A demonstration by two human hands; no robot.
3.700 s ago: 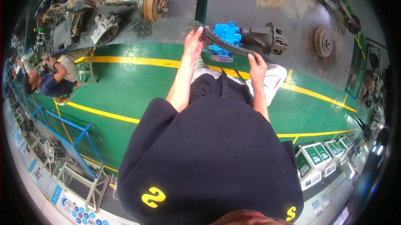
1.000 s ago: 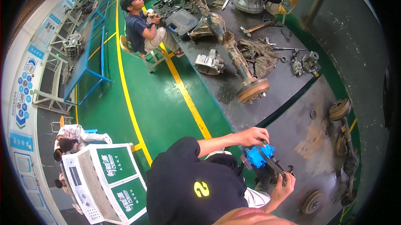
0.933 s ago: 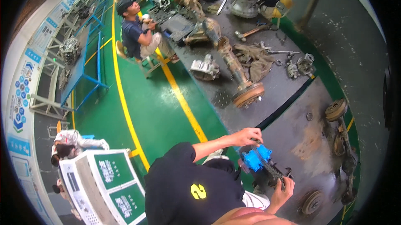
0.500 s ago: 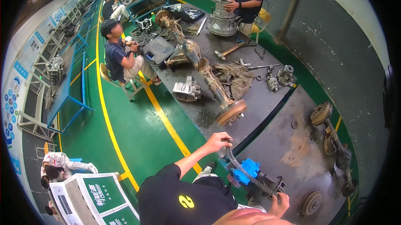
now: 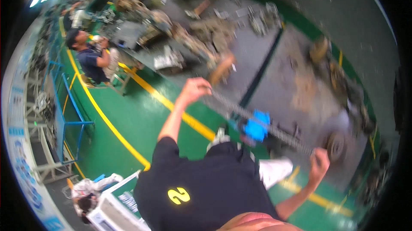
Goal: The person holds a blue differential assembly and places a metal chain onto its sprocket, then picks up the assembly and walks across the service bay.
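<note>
A dark metal chain (image 5: 283, 135) stretches slantwise in front of me, pulled nearly straight between my two hands. My left hand (image 5: 195, 89) pinches its upper left end, near the table's edge. At the lower right, my right hand (image 5: 319, 162) has its fingers closed on the opposite end. Just behind the chain's middle stands a blue bench vise (image 5: 257, 124), partly covered by it. Motion blur hides the separate links, and I cannot tell whether the chain touches the vise.
A rusty axle (image 5: 189, 42) with a drum lies across the far table, a silver housing (image 5: 169, 60) beside it. Another drum (image 5: 336, 145) rests on the near table, with a second axle (image 5: 343, 87) along the right. A seated person (image 5: 92, 59) is at the left.
My hands have moved apart, the left one up and leftward, the right one up and rightward. The chain has gone from sagging and curved to nearly straight. The whole view has shifted.
</note>
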